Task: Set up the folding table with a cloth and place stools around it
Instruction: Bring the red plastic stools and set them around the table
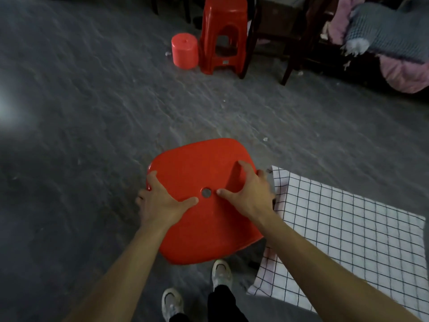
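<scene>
A red plastic stool (199,168) with a small hole in its seat is right in front of me, above my feet. My left hand (160,201) grips the seat's left edge, thumb on top and fingers curled under. My right hand (248,191) grips the right edge, thumb near the hole. Beside the stool at the right stands the table, covered with a white cloth with a black grid (348,228); the cloth hangs over the near corner. More red stools (222,31), stacked, stand at the far side of the floor.
A small red bucket (185,51), upside down, sits left of the stacked stools. A dark wooden chair (274,36) and a bed with pink and grey bedding (390,38) fill the top right. Grey concrete floor (92,112) spreads to the left.
</scene>
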Available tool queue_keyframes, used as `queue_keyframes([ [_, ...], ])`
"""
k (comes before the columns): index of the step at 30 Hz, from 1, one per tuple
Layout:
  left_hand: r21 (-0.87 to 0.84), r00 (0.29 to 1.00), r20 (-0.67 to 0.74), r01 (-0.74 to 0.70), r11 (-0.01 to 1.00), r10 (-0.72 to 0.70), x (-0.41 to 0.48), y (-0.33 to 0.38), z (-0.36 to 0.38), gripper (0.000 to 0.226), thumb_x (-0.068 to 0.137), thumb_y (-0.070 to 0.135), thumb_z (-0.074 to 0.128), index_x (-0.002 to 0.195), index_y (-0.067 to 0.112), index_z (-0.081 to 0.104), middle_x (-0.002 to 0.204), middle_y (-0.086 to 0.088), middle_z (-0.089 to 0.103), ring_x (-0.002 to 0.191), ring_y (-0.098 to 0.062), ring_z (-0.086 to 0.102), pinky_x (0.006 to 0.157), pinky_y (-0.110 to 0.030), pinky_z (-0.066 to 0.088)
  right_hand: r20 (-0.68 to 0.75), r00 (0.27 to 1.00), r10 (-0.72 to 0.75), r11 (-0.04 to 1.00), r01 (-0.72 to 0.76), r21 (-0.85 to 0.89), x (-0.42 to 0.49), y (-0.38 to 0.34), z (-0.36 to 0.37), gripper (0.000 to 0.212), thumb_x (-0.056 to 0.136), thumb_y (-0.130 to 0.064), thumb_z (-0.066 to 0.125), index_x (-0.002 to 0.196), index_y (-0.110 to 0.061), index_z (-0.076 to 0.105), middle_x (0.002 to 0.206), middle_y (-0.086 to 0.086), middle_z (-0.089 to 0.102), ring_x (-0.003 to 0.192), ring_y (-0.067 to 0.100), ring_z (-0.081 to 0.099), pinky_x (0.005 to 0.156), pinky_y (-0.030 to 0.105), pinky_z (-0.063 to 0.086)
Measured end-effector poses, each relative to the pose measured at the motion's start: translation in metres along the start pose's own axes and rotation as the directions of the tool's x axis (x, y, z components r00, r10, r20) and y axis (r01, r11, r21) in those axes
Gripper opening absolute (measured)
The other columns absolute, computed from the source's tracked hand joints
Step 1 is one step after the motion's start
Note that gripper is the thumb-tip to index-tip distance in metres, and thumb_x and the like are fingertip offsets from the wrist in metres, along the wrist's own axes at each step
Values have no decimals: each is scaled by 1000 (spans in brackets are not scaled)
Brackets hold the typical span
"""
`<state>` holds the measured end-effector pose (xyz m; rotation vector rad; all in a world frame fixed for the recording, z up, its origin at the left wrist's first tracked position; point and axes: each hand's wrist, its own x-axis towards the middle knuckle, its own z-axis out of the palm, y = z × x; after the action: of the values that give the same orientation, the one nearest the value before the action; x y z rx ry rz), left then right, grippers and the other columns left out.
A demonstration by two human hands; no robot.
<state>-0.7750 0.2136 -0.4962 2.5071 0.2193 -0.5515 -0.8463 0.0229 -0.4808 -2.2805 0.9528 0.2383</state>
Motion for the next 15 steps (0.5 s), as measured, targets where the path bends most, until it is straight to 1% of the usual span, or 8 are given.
queue_keyframes([
  [4, -41, 999, -8, 52, 998, -53, 32, -8, 56, 129, 42, 58, 89, 141, 32, 10, 134, -29, 37, 127, -43, 36, 100, -53, 37, 22, 1000, -21, 1000, 21, -14, 48, 30, 30, 97, 62, -65, 79, 141, -47, 26, 141, 10, 37, 128, 35, 44, 102, 62, 40],
  [11, -62, 996, -35, 75, 995, -77, 80, -25, 139, 127, 43, 56, 89, 141, 31, 12, 134, -29, 38, 125, -45, 38, 100, -55, 37, 44, 998, -40, 999, 41, -19, 117, 75, 78, 97, 61, -63, 80, 140, -48, 26, 143, 9, 35, 128, 34, 44, 100, 62, 41],
  [15, -65, 995, -42, 87, 994, -90, 102, -37, 178, 127, 42, 55, 90, 140, 33, 11, 135, -29, 38, 125, -45, 38, 100, -57, 37, 31, 998, -48, 998, 49, -40, 146, 101, 107, 107, 61, -63, 81, 145, -49, 16, 146, 9, 32, 132, 34, 39, 103, 64, 37],
])
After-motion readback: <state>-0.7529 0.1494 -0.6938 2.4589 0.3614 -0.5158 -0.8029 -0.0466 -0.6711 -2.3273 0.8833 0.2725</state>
